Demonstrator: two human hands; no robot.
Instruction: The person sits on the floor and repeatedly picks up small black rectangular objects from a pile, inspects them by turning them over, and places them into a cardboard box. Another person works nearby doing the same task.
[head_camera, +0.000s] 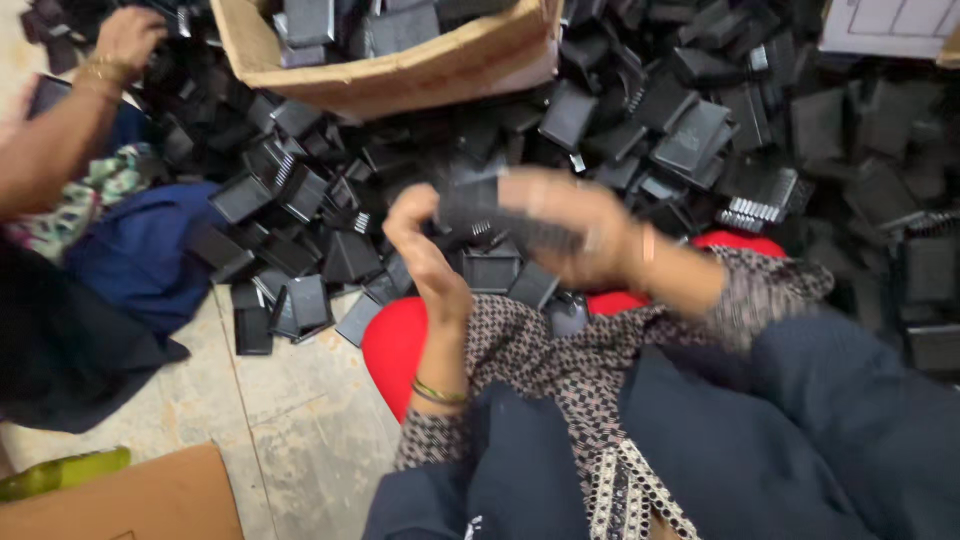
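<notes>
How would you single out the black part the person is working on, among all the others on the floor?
Start at the big heap of black plastic parts below the cardboard box. At its near edge, above the red seat, the left hand and right hand meet. The black part between them is the only one lifted off the floor.

Left hand (425, 250): thin green and gold bangles at the wrist, above a sleeve of small brown-and-cream geometric print. Right hand (575, 225), blurred: a light band at the wrist and the same printed sleeve. A dark navy garment covers the lap, crossed by a printed panel edged with pale patterned trim.
</notes>
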